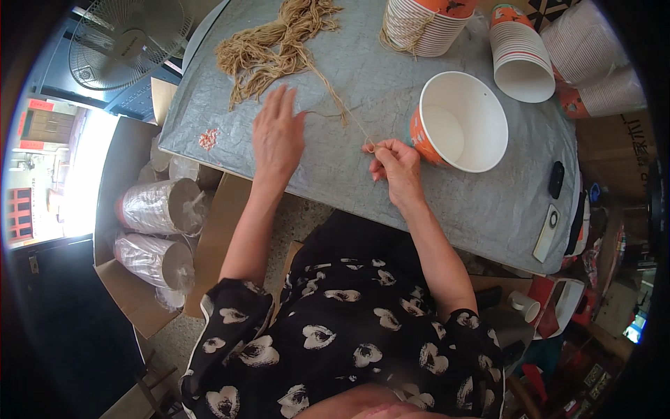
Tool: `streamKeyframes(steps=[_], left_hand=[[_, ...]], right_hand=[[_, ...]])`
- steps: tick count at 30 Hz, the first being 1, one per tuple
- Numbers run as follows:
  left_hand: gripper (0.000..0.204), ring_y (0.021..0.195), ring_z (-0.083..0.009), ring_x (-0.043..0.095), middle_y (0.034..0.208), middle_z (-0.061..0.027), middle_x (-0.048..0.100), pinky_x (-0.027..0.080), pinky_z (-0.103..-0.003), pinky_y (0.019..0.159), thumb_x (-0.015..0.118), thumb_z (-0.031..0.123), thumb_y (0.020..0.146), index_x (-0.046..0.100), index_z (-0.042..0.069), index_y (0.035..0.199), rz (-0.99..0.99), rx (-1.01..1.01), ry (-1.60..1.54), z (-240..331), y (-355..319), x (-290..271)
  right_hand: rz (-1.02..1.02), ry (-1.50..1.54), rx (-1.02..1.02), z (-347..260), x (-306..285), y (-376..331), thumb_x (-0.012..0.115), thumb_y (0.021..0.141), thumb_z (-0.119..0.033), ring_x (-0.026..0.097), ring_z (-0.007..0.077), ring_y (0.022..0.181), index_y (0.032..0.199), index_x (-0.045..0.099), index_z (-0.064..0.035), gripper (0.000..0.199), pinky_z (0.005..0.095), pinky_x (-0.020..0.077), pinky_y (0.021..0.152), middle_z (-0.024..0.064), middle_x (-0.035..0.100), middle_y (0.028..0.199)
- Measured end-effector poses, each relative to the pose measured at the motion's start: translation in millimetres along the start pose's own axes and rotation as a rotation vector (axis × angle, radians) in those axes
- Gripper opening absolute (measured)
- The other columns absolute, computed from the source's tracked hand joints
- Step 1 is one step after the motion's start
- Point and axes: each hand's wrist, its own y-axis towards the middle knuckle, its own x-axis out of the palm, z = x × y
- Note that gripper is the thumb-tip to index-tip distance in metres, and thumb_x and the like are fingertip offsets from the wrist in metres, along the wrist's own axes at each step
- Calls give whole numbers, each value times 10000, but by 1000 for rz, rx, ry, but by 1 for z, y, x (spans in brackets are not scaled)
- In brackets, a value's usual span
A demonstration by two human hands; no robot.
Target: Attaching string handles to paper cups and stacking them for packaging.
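"How do the hands stand?"

"The right hand [396, 166] has its grip pinched, thumb against forefinger, on the end of a thin string [360, 127]. The left hand [279, 136] has its grip spread: fingers straight, thumb apart, nothing held. I can't tell whether its palm touches the table [335, 174]."

"Which way does the string run?"

"Slantwise, from the tan string bundle [272, 52] near the far left edge, down rightward to the right fingertips, just beside the paper tub [463, 122]. The tub appears upright, white mouth facing up, orange side showing."

"And the counts?"

"One bundle, one single tub, one little heap of pinkish bits [208, 139]. Two unwrapped nested stacks at the far side: one stack wound with string [422, 33], one tilted stack [518, 52] with its mouth toward the person."
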Motion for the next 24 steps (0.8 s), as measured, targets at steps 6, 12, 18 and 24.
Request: streamKeyframes(steps=[6,12,18,24], left_hand=[[567,1532,-273,270,1649,-34,326,96,-667,1193,406,473,1059,417,180,1544,-257,196,243,-41,63,85],[574,1528,-276,283,1668,8,283,135,-684,1187,364,470,1064,339,233,1586,-260,95,246,-86,91,116],[599,1533,-322,261,1667,2,289,102,-661,1199,334,499,1065,298,241,1604,-281,-2,322,-99,103,115],[294,1057,-268,691,1113,-103,733,516,-381,918,731,103,898,705,68,1190,-78,133,-534,48,27,42]], right_hand=[[-61,17,42,-3,-7,-7,595,960,-95,579,95,587,920,615,-5,100,241,473,491,119,702,941],[34,-30,78,-14,-76,-43,599,932,-54,564,115,550,901,600,13,74,253,451,451,125,686,879],[259,-186,52,-47,-152,-97,590,921,-22,539,95,530,868,628,8,72,243,417,446,100,695,838],[239,-57,11,-56,-150,-130,587,936,-26,508,62,533,901,620,-26,49,213,383,464,43,649,769]])
